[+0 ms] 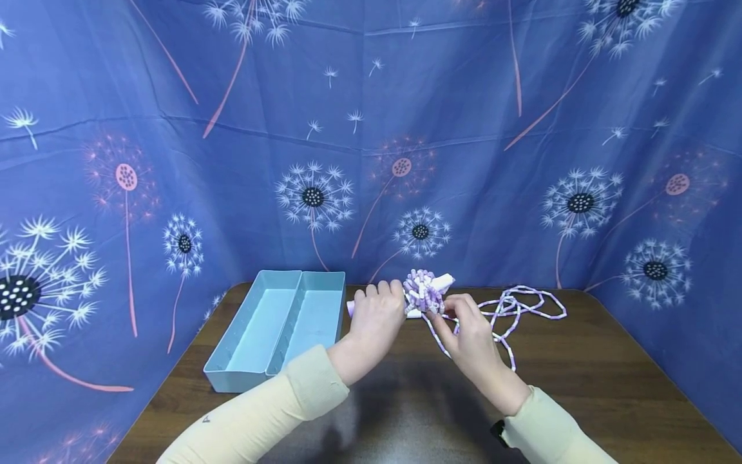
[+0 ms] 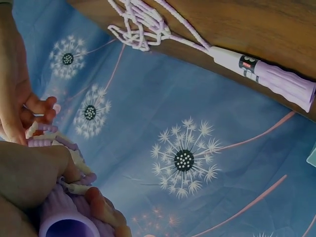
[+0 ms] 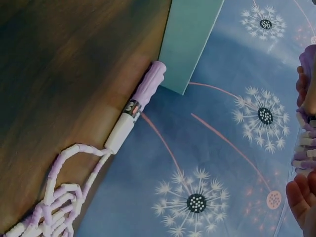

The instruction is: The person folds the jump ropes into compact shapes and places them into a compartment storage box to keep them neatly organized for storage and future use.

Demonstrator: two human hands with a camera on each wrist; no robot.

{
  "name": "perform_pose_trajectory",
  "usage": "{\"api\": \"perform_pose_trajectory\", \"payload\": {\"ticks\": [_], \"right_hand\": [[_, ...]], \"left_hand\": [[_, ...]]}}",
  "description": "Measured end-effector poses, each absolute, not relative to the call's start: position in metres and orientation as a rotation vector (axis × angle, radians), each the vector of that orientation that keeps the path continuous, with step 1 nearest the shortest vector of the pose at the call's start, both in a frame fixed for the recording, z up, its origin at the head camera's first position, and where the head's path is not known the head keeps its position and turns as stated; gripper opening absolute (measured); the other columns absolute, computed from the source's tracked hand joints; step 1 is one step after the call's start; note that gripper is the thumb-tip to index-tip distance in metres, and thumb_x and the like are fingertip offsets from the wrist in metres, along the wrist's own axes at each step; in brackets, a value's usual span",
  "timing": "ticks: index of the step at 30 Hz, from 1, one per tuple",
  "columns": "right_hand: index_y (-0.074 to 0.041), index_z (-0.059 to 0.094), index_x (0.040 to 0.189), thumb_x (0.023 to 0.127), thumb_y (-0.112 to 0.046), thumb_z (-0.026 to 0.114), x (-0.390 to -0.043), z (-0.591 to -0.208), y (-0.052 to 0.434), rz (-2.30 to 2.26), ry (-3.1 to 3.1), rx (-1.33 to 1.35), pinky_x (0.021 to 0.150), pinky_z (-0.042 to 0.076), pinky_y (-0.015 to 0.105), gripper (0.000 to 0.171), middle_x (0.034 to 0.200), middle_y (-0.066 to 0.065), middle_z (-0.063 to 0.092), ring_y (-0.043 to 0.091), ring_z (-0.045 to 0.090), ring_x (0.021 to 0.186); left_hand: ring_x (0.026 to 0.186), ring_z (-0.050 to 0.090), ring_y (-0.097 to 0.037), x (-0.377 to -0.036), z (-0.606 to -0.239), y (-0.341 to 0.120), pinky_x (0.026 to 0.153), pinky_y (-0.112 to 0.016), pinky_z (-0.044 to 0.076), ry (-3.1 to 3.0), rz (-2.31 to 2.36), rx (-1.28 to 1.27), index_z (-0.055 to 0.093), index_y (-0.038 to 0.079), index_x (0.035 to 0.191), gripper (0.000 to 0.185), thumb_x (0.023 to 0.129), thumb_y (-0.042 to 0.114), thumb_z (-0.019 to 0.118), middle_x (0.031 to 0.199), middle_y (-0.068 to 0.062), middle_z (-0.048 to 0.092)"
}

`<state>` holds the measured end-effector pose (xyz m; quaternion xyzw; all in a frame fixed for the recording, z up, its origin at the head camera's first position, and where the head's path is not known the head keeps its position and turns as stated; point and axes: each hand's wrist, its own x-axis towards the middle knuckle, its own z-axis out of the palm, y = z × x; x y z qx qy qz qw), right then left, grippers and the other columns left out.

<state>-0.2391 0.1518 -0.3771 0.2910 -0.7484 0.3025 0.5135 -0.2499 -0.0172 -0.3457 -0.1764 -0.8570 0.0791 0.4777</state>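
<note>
My left hand (image 1: 373, 316) grips the purple handle of a beaded jump rope, fingers curled round it; the handle's hollow end (image 2: 69, 229) shows below the fist in the left wrist view. Purple and white beaded cord (image 1: 426, 290) is bunched beside this fist, with a white handle end (image 1: 443, 281) sticking out at its right. At the right side of the bundle, my right hand (image 1: 472, 328) pinches the beads between thumb and bent fingers. Behind the hands lies a second jump rope handle (image 3: 148, 89), purple and white with a black label, mostly hidden by the left fist in the head view.
Loose beaded cord (image 1: 516, 303) from the second handle lies in loops at the table's back right. Two light blue trays (image 1: 234, 370) stand side by side at the left of the brown wooden table (image 1: 580, 374). A blue dandelion-print cloth (image 1: 493, 161) hangs behind and beside it.
</note>
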Motion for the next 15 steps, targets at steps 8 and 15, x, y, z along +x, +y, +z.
{"api": "perform_pose_trajectory", "payload": {"ticks": [8, 15], "right_hand": [[0.004, 0.062, 0.085, 0.084, -0.022, 0.06, -0.244, -0.379, 0.144, 0.767, -1.673, 0.578, 0.057, 0.05, 0.023, 0.026, 0.077, 0.012, 0.064, 0.022, 0.063, 0.061], [0.003, 0.063, 0.084, 0.077, -0.013, 0.061, -0.246, -0.381, 0.139, 0.785, -1.681, 0.492, 0.053, 0.05, 0.03, 0.017, 0.071, 0.011, 0.064, 0.022, 0.063, 0.058]], "left_hand": [[0.052, 0.053, -0.018, -0.247, -0.338, -0.012, 0.045, -0.031, 0.034, -2.038, 0.194, -0.397, 0.052, 0.014, 0.071, 0.011, 0.081, 0.01, 0.053, 0.059, -0.002, 0.053], [0.052, 0.052, -0.017, -0.245, -0.338, -0.011, 0.045, -0.03, 0.034, -2.08, 0.292, -0.393, 0.054, 0.012, 0.077, 0.015, 0.086, 0.008, 0.043, 0.061, -0.002, 0.053]]}}
